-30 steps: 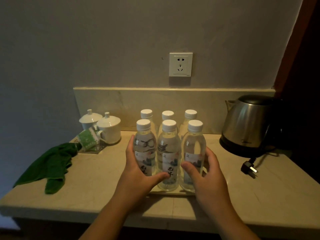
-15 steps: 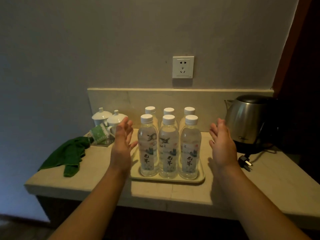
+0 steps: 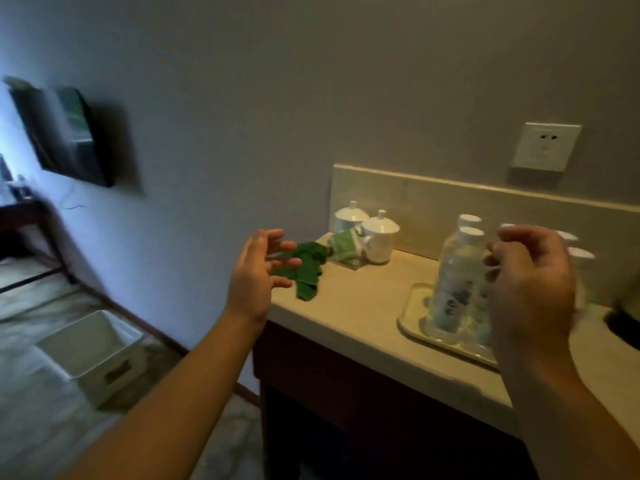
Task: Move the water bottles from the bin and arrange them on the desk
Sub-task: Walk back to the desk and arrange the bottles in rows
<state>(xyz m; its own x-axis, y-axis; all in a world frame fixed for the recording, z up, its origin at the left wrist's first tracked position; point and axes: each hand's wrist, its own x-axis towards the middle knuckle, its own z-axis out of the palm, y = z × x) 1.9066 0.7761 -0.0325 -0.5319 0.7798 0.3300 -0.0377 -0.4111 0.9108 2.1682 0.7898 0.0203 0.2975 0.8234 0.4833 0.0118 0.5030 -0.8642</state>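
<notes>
Clear water bottles upright, caps up, on tray near desk front edge; left hand and right hand loosely spread, empty.

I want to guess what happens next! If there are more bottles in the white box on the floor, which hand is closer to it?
Probably the left hand: it hangs empty beyond the desk's edge, on the white plastic bin's side.
</notes>
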